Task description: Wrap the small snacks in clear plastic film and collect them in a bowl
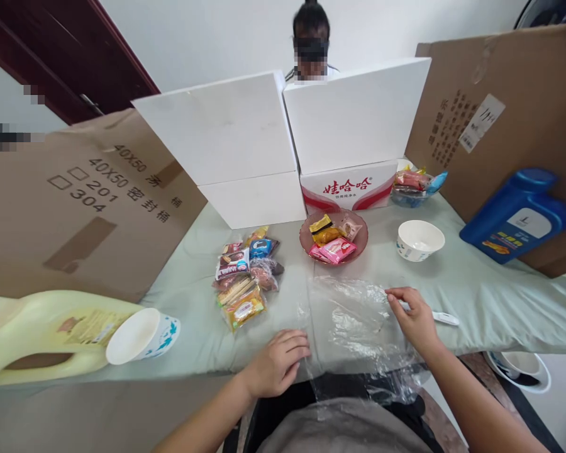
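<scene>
Now, step: spreading plastic bag (353,321) flat.
Left hand (276,363): loosely curled, pinning bag's edge.
Right hand (412,318): pinching bag's far edge.
Next: probably open bag's mouth near snacks (245,274).

- Left hand (278,363): palm down, fingers loosely curled, forearm bare.
- Right hand (414,319): palm down, fingertips pinched together, forearm extended forward.

Under your hands lies a thin, clear plastic bag (353,321), glossy and crinkled, on the matt pale-green cloth (490,296) over the table. The snack packets (245,274) are shiny foil and film; the pink dish (306,242) looks like translucent plastic.
</scene>
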Demonstrator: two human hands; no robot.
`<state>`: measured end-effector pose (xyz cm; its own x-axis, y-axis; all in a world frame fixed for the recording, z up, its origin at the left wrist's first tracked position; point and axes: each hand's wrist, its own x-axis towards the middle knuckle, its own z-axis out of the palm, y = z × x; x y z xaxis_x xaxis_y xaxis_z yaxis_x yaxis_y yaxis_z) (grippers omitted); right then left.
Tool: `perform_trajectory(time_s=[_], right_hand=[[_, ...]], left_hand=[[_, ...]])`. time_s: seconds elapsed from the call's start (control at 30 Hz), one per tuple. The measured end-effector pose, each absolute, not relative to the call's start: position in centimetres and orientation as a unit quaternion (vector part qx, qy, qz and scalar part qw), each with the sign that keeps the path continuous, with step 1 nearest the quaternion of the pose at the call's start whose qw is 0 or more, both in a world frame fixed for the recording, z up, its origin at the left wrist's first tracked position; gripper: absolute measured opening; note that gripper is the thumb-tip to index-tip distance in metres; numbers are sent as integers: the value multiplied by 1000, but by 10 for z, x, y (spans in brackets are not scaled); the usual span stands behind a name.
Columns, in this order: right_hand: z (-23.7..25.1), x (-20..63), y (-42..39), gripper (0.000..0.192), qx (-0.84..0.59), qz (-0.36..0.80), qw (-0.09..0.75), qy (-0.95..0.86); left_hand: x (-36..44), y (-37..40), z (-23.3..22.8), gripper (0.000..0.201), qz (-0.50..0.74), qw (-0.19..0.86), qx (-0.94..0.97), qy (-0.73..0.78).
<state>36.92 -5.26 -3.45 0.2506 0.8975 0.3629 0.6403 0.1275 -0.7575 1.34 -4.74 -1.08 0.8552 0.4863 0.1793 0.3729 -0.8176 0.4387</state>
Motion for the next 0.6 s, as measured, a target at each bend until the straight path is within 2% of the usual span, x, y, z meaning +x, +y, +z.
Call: perform_trajectory(time_s=[0.07,0.13,0.23,0.33,0.4,0.47,0.53,0.6], right_hand=[[-35,370,-58,32,-641,159,449,-601],[-37,371,-63,33,-635,194,444,-602],[-38,376,-68,39,-635,309,459,-540],[-40,392,-72,45,-632,385,507,-442],[-38,407,-79,45,-635,378,527,-420],[-35,421,-91,37,-645,348,506,-455],[-33,432,-108,26,-645,294,447,-545],[-35,435,-128,25,-615,213,369,-663]], left_hand=[[7,-51,-20,49,107,158,952,240],[5,-55,-29,53,92,102,956,257],[10,-61,-39,40,120,38,955,270],[20,-64,-42,24,180,40,945,269],[25,-63,-40,19,210,76,939,262],[29,-60,-36,15,225,128,931,257],[30,-57,-32,13,235,175,918,266],[30,-54,-31,12,255,201,902,284]])
